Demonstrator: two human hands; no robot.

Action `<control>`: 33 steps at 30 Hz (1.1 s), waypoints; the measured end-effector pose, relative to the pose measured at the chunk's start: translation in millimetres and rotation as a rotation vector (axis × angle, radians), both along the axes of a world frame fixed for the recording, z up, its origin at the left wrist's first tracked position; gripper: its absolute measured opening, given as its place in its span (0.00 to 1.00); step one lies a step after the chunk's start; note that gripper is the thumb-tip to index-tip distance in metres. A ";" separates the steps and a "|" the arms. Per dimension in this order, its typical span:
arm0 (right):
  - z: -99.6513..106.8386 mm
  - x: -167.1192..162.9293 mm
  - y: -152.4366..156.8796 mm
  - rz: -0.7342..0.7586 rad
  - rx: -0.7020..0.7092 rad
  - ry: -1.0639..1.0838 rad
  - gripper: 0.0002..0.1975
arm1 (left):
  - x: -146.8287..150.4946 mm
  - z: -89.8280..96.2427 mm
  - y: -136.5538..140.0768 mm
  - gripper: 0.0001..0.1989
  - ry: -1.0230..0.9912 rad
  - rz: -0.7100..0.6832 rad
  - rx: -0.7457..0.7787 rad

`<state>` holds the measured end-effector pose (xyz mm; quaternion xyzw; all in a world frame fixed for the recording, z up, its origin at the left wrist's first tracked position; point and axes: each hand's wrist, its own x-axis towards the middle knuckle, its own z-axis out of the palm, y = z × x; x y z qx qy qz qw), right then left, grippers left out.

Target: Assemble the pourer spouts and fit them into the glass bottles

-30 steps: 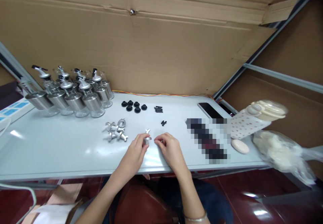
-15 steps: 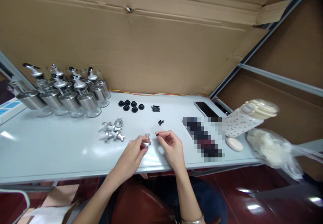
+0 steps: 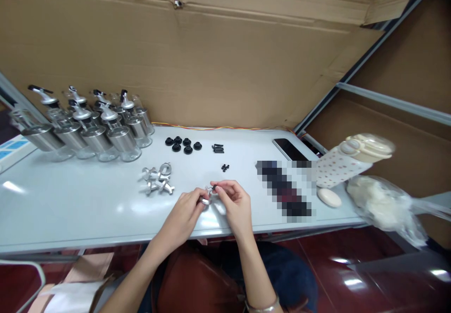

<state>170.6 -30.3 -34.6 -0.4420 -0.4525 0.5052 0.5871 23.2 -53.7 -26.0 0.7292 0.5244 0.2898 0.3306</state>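
Observation:
My left hand [image 3: 188, 207] is closed on a silver pour spout [image 3: 204, 200] above the table's front part. Between the thumb and fingertips of my right hand [image 3: 235, 200] is a small black plug [image 3: 213, 188], held against or right beside the spout's tip; whether they touch I cannot tell. More silver pour spouts [image 3: 158, 181] lie in a cluster to the left. Beyond my hands are several tiny black plugs [image 3: 224, 168], a group of black lever pieces [image 3: 218, 149] and several round black stoppers [image 3: 188, 149].
Glass and steel oil bottles [image 3: 123, 139], several with spouts fitted, crowd the back left. Along the right are a phone [image 3: 291, 150], a spotted tumbler [image 3: 343, 165], a white oval object [image 3: 330, 198] and a clear plastic bag [image 3: 382, 205]. Cardboard [image 3: 225, 68] walls the back.
My right hand has moved left, bringing the small black plug up to the spout's tip. My left hand stays nearly in place, and the view has shifted slightly.

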 end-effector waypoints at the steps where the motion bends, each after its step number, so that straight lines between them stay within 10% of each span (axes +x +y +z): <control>1: 0.1 0.0 0.0 0.009 -0.001 0.007 0.07 | 0.0 0.1 0.0 0.08 0.003 0.001 0.000; 33: -5.9 3.5 3.3 0.050 -0.027 -0.129 0.07 | -0.5 -11.1 4.5 0.15 -0.172 0.123 -0.045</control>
